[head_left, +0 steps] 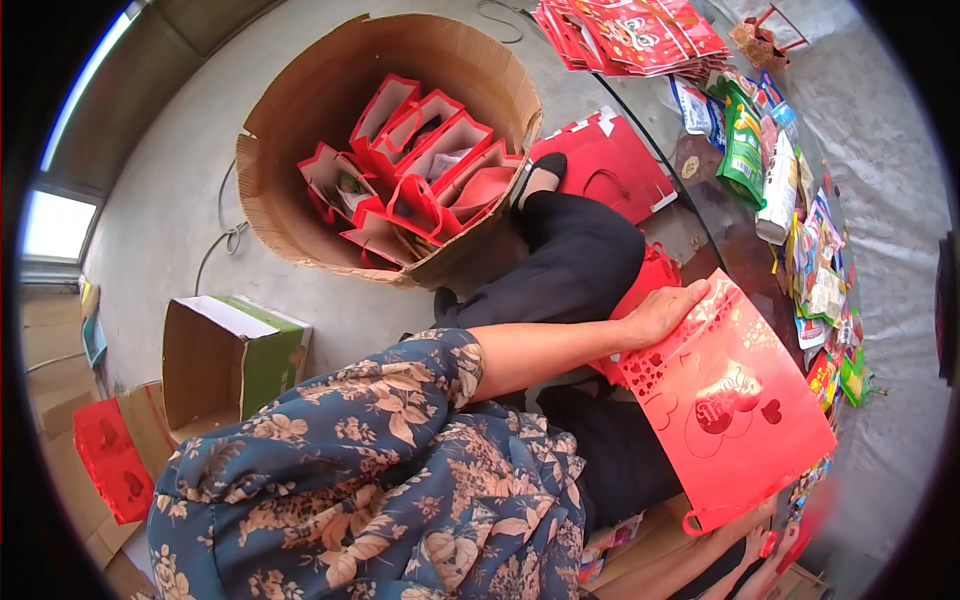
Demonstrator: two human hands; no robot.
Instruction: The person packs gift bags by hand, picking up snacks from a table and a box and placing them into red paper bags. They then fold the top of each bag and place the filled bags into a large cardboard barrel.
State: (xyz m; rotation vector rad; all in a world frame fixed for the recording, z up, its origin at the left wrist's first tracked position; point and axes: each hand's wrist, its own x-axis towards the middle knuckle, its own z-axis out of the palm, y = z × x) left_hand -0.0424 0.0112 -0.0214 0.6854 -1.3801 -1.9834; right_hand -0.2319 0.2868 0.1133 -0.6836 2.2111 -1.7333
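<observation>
A red gift bag (680, 440) with heart cut-outs and a shiny print is tilted in front of me. My left hand (665, 315) is closed on its upper left edge, and a small loop handle shows at its lower corner. My right hand (745, 522) is at the bag's lower edge, partly covered by it, so its fingers are hidden. More red bags (655, 270) lie beneath my left forearm, against my bent leg.
A large cardboard box (300, 110) holds several upright red gift bags. Flat red bags (640, 35) are stacked on a glass tabletop, near snack packets (742, 145). A green and white carton (272, 365) stands at left. Another person's hand (768, 570) shows at the lower right.
</observation>
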